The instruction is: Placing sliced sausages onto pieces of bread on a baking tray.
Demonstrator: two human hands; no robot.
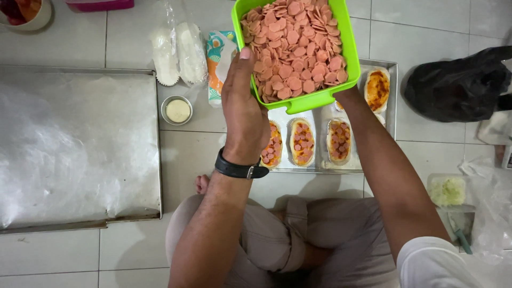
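Note:
My left hand (242,106) grips the near left rim of a bright green square container (298,104), thumb over the edge, a black watch on the wrist. The container is heaped with thin pink sausage slices (293,45). My right hand is hidden under the container's right side; only its forearm (384,176) shows. The container is lifted above a metal baking tray (392,101). On the tray lie oval breads with sauce and sausage slices (302,142), and one bread with only sauce (377,89).
A large metal tray (80,154) lined with plastic film lies on the white tiled floor at left. Beside it are a small tin of cream (177,110), bagged paper cups (178,53), a patterned packet (220,50), a black bag (458,88) and a tub of shredded topping (448,190).

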